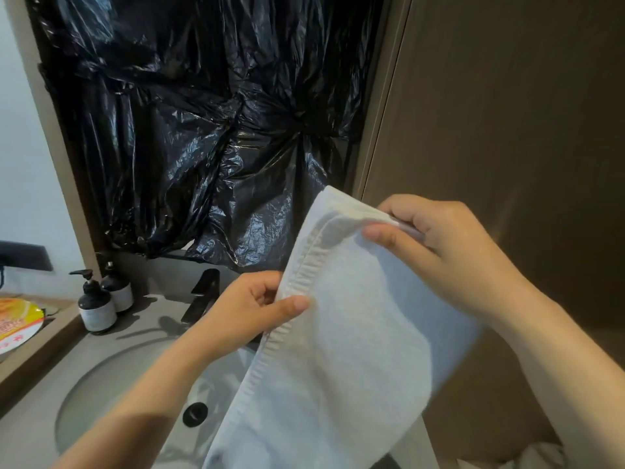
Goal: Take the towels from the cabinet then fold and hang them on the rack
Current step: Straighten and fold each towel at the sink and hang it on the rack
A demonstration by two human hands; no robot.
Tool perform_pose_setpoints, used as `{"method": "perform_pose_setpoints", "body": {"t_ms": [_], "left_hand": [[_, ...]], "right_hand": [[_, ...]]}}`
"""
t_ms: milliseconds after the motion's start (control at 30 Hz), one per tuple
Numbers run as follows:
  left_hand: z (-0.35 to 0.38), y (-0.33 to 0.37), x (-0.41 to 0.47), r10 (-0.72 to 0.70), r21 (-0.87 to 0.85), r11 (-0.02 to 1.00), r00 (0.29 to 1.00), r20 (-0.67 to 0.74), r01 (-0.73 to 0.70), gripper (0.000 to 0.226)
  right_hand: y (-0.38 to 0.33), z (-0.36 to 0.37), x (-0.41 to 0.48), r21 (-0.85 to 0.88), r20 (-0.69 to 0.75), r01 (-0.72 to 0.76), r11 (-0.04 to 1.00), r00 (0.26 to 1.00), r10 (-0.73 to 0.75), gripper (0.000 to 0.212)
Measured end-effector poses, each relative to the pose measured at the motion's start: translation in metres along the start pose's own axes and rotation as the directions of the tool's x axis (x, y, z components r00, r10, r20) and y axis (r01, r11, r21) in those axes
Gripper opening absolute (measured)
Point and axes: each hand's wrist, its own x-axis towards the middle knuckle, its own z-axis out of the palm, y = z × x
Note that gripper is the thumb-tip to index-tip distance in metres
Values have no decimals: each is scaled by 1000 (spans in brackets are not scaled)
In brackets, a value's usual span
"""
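The white towel point(348, 333) hangs in the air over the sink point(111, 377), its hemmed edge slanting from upper right down to lower left. The right hand point(436, 245) pinches the upper corner; the left hand point(250, 306) pinches the hem lower down. The rest probably hangs doubled below.

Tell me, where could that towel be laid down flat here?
Bare counter lies left of the sink basin, in front of the two pump bottles. Behind the basin it is crowded: bottles, black faucet.

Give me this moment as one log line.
stage: folding | left hand: pinching towel hem | right hand: gripping top corner | towel: hanging over sink | rack: not visible
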Motion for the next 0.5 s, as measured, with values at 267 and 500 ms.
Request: {"method": "perform_pose_setpoints", "body": {"t_ms": [267,500], "left_hand": [[0,-26,-1,-14,141,990,995,-97,27,37],[18,0,22,14,349,937,1000,-12,-9,40]], "right_hand": [[16,3,-22,107,-76,-191,976,977,200,28],[54,12,-81,327,-77,-512,794,823,563,32]]}}
